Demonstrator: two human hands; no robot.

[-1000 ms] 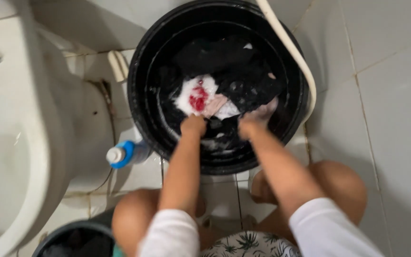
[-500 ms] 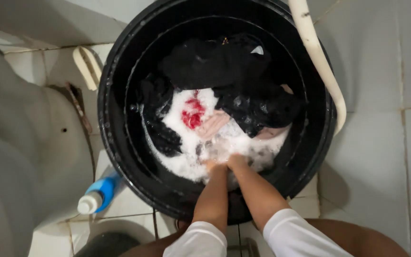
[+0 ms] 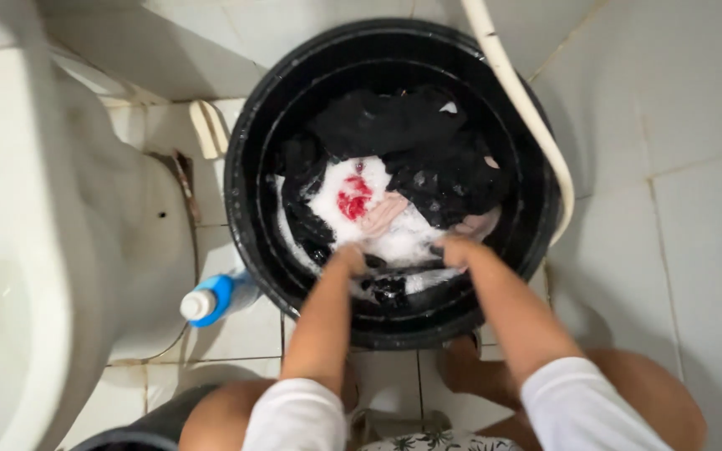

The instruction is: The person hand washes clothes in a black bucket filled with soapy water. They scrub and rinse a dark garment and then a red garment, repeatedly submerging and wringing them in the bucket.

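Both hands, left hand [image 3: 351, 257] and right hand [image 3: 455, 249], clamped on soapy laundry [image 3: 394, 242] inside black tub [image 3: 248, 209], blue-capped bottle [image 3: 211, 301] beside

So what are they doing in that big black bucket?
A person crouches on a tiled floor and washes clothes by hand. Both hands are down in the bucket: the left hand and right hand grip wet cloth in the suds. Dark clothes and a white piece with a red patch lie soaking. A hose runs over the rim, and a blue bottle stands beside a toilet.

Black tub [image 3: 244, 209] (white, red-marked laundry [image 3: 353, 200])
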